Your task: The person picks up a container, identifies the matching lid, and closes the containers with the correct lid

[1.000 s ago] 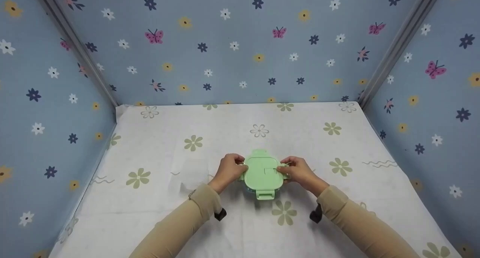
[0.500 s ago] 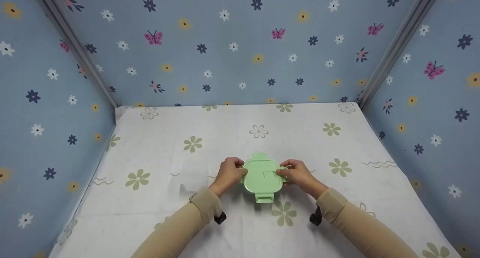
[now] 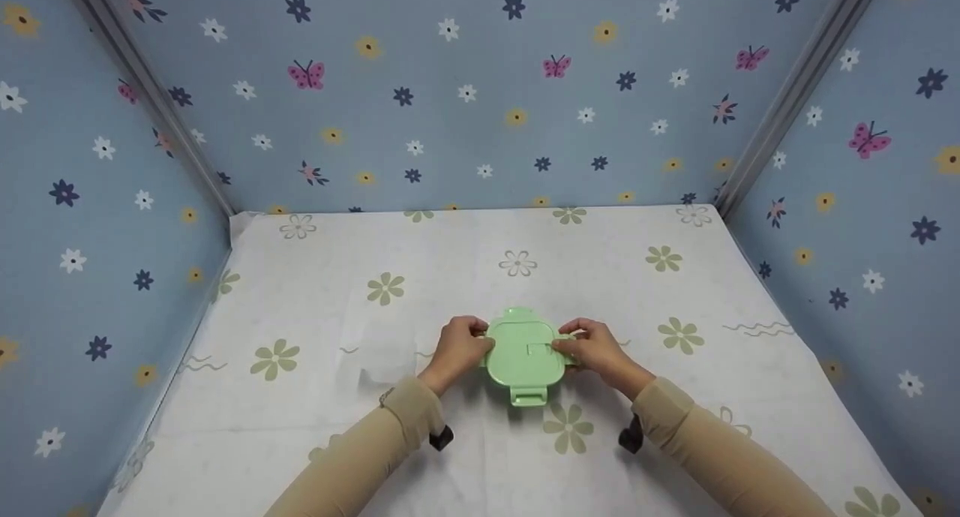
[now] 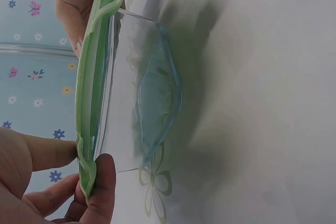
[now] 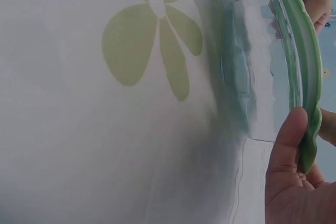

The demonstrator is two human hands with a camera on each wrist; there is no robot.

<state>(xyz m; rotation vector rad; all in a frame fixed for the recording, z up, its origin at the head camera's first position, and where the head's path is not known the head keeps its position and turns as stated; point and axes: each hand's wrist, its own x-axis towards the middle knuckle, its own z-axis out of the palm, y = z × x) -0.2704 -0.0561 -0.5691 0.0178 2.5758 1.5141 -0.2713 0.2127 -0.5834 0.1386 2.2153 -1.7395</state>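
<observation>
A food container with a light green lid (image 3: 525, 356) is between the two hands in the middle of the table. Its clear, blue-tinted glass body (image 4: 157, 95) shows under the lid in both wrist views, close over the cloth. My left hand (image 3: 456, 354) pinches the lid's left locking flap (image 4: 86, 174) between thumb and fingers. On the opposite side, my right hand (image 3: 600, 354) pinches the right flap (image 5: 308, 153), thumb on top. The near flap (image 3: 529, 397) and the far flap (image 3: 519, 313) stick out untouched. Through the glass I see nothing inside.
A white cloth with green flowers (image 3: 274, 359) covers the table. Left of the hands lies a pale, thin patch (image 3: 386, 356) with a greyish edge. Blue flowered panels (image 3: 465, 134) stand at the back and both sides, with grey posts (image 3: 161, 104) at the corners.
Early in this second, the container and both hands shifted slightly toward me, and the glass edge at the front dropped from sight beneath the lid. Since half a second ago, hardly any movement.
</observation>
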